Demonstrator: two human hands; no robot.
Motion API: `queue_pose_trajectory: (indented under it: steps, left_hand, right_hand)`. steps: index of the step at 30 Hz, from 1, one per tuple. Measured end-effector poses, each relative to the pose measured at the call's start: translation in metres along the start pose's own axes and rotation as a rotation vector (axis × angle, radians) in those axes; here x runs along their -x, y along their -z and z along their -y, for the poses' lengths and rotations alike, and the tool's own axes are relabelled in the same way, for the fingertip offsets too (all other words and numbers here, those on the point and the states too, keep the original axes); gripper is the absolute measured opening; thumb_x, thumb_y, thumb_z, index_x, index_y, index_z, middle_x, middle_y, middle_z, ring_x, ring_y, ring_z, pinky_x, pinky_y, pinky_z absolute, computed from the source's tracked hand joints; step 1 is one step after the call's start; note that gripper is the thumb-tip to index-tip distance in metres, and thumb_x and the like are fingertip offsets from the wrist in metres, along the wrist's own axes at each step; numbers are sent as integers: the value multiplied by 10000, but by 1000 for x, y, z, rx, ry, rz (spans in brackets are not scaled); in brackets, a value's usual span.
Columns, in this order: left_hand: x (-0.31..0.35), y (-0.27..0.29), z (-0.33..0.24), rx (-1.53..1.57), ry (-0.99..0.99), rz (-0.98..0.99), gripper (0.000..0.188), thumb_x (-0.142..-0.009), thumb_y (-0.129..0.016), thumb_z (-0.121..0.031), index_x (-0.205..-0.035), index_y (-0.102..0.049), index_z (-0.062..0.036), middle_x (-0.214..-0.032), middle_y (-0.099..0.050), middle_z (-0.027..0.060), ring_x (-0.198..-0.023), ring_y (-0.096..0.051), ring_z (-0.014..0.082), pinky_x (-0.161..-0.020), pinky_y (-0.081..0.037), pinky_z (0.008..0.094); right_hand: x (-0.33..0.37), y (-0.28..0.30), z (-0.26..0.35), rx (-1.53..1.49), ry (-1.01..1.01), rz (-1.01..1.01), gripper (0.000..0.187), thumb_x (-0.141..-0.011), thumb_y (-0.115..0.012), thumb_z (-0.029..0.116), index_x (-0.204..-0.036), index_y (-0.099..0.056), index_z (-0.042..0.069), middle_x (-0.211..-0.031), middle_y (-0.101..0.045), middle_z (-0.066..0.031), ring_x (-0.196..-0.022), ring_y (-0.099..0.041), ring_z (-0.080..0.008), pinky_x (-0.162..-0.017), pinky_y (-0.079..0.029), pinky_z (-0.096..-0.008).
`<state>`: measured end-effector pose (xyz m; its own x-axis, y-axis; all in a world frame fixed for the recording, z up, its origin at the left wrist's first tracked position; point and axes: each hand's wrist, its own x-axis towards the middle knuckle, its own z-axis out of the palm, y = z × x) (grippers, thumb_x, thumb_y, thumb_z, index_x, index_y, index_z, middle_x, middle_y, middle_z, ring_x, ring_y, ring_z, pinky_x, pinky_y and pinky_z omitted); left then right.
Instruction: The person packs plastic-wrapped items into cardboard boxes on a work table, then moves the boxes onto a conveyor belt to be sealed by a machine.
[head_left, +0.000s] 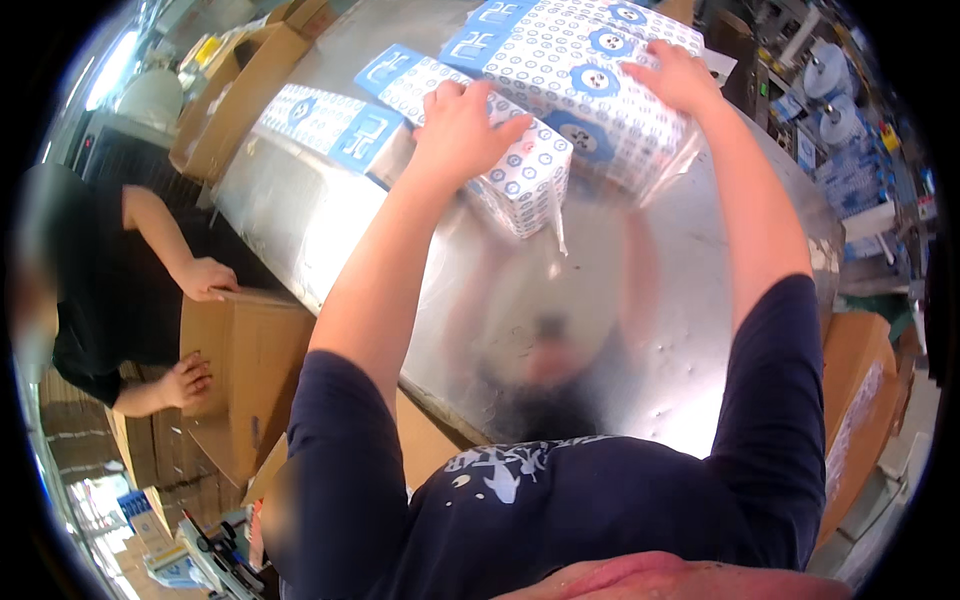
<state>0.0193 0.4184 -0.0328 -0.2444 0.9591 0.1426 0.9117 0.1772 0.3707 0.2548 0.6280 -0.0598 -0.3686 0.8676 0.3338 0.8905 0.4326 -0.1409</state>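
While both arms reach forward over the metal table (660, 330), the left grip (462, 130) lies across the narrow white-and-blue package (532, 168) and the right grip (685, 80) rests on the larger patterned package (555, 65) just beside it. The left fingers are spread, the thumb standing well away from the others toward the right; whether they press on the package's sides I cannot tell. On the right the fingers are spread too, near the right edge of the large package, with the thumb side toward its middle. The narrow package lies at the far side of the table, directly under the left grip, its long axis slanting from upper left to lower right, so that its near end, trailing a tail of loose clear film (561, 230), points toward the wearer. The left hand is the nearer one to it; the right sits beyond it, across the large package. That larger one follows much the same slant, and whether it is a single package or several set close together is hard to tell. A third package (335, 130) lies left of the narrow one, near the table's edge, and farther left a co-worker's hands (205, 280) touch a cardboard box (250, 370).
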Motion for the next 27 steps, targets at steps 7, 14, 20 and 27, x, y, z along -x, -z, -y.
queue_pose_trajectory:
  steps: [7, 14, 20, 27]
  left_hand:
    - [18, -2, 18, -125, -222, 18, 691, -746, -634, -498, -1306, -457, -133, -1389, -332, 192, -1278, -273, 390, -1019, -324, 462]
    - [192, 33, -60, 61, -417, 276, 653, -725, -694, -349, -1289, -462, -115, -1379, -287, 261, -1282, -227, 460, -1000, -342, 488]
    - [258, -13, -7, 1346, 264, 645, 695, -763, -661, -222, -1333, -343, 18, -1333, -408, 142, -1191, -449, 222, -959, -407, 364]
    - [323, 54, -6, 1316, 337, 385, 823, -694, -715, -167, -1366, -265, -18, -1303, -447, 138, -1191, -449, 244, -999, -373, 380]
  right_hand:
    - [122, 79, 72, 7, 186, 306, 741, -725, -585, 619, -1184, -459, 51, -842, -645, -188, -794, -635, -339, -666, -500, -426]
    - [274, 116, -38, -579, -261, 351, 695, -783, -568, 559, -1270, -425, 85, -821, -658, -117, -687, -632, -232, -614, -491, -363]
    - [358, 42, -64, -1363, -639, 751, 602, -882, -353, 609, -1197, -513, 121, -910, -621, 1, -709, -546, -96, -558, -428, -249]
    - [327, 81, 6, -1584, -296, 778, 522, -913, -428, 443, -1170, -515, -2, -1088, -592, -71, -978, -565, -160, -848, -461, -320]
